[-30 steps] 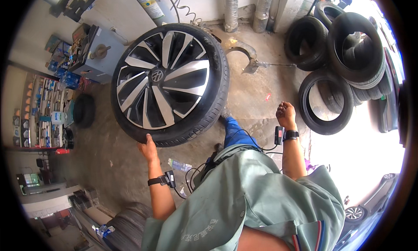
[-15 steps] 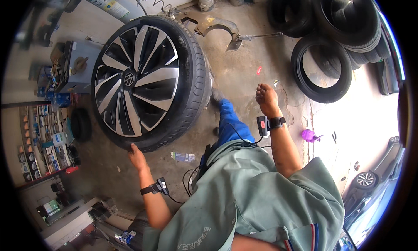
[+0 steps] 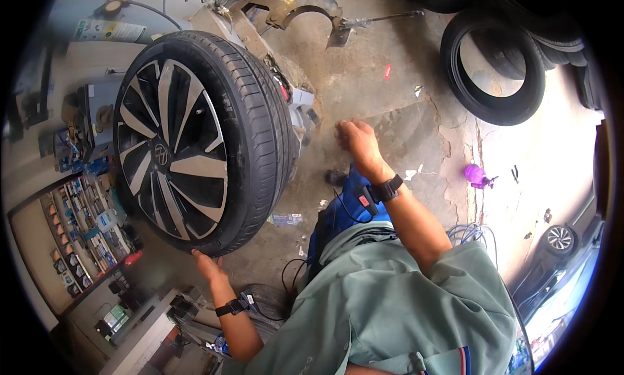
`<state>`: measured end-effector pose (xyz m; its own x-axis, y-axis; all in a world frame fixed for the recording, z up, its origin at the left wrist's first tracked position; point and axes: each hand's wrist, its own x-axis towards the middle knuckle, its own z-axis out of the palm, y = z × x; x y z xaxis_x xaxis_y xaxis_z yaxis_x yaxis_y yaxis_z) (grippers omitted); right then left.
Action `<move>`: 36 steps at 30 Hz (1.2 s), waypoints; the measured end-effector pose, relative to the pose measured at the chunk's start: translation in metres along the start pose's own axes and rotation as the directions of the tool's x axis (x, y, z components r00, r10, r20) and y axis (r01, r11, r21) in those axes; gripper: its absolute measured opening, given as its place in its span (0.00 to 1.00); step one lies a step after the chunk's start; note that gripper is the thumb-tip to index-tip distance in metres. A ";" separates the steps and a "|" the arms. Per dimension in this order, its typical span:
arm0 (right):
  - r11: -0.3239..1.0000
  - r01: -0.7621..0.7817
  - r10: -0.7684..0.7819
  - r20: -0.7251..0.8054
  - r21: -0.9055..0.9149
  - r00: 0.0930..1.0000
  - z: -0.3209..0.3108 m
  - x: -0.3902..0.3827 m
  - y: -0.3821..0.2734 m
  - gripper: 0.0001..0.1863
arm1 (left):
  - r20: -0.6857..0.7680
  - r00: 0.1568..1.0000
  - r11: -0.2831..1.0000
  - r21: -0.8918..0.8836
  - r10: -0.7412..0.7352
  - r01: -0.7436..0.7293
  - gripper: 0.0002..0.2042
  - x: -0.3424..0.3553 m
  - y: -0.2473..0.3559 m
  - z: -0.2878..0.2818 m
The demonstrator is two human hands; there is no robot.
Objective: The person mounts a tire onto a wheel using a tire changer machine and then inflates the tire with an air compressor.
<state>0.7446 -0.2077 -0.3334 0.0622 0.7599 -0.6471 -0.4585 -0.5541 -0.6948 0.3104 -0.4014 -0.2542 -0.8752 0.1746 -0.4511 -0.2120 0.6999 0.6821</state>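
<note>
A car wheel (image 3: 250,137), with a black tyre and a black-and-silver spoked rim, stands upright on my left. My left hand (image 3: 208,266) grips the wheel's near bottom edge, with the thumb against the sidewall and the fingers partly hidden under the tread. Out over the floor, right of the wheel and apart from it, my right hand (image 3: 359,144) has its fingers curled in with nothing visible in them. Behind the wheel, a grey metal machine part (image 3: 300,105) shows, mostly covered by the tyre.
A metal arm with a curved plate (image 3: 305,11) lies beyond the wheel. Loose tyres (image 3: 455,82) are stacked at the far right. A purple spray bottle (image 3: 476,176) and a cable coil (image 3: 471,234) lie on the right. Shelves of small goods (image 3: 91,219) stand left; a car (image 3: 562,238) is at right.
The wheel has turned so more of its tread shows, and my left hand has stayed at its lower edge. My right hand has moved left toward the wheel. The view has shifted.
</note>
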 end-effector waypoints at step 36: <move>0.920 -0.061 0.187 0.295 -0.388 0.937 0.103 0.119 0.023 0.42 | -0.308 0.949 0.969 -0.245 -0.065 -0.013 0.33 0.008 -0.006 0.033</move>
<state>0.6497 -0.0952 -0.3940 -0.2890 0.7086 -0.6437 -0.0815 -0.6882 -0.7210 0.3194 -0.3812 -0.2808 -0.9508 -0.0927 -0.2955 -0.3006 0.5060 0.8084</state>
